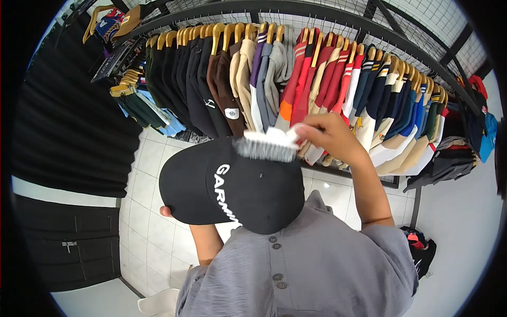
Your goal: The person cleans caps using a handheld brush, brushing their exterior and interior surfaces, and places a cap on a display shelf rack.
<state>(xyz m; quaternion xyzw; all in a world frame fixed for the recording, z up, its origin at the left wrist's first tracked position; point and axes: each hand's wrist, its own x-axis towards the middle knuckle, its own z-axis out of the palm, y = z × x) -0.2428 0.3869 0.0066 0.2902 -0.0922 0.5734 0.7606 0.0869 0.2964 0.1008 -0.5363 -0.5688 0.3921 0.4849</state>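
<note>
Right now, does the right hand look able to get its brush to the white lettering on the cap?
Probably yes: the right hand holds the brush near the lettering on the cap, and nothing visible blocks the way between.

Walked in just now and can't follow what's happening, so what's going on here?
A person in a grey shirt has a black cap marked GARMIN in front of them. The right hand grips a white brush, its blurred bristles at the cap's crown; whether they touch it, I can't tell. The left hand is mostly hidden, one fingertip showing at the brim's edge. Beyond, clothes hang on wooden hangers.
</note>
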